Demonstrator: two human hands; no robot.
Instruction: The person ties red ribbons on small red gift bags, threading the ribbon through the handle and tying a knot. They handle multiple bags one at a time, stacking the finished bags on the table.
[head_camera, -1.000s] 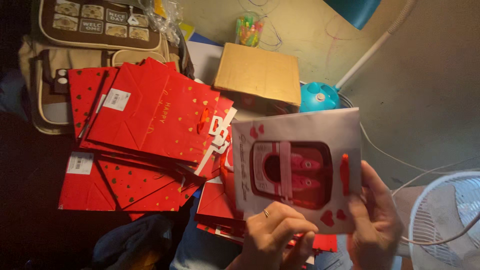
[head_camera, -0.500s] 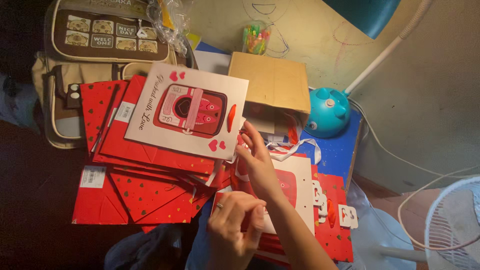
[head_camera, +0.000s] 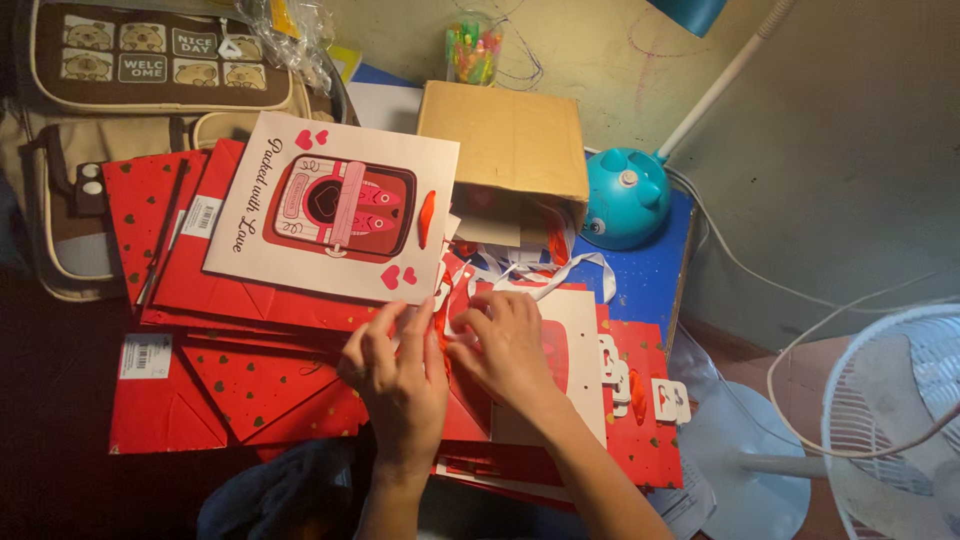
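Both hands pinch an orange ribbon: left hand and right hand meet, fingers closed on it, over a white bag lying on the red bags. Better to keep the ribbon flat and pull gently, so the paper does not tear.

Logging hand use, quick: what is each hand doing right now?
Left hand: fingers on the orange ribbon handle; grip unclear.
Right hand: touching the same handle; grip unclear.
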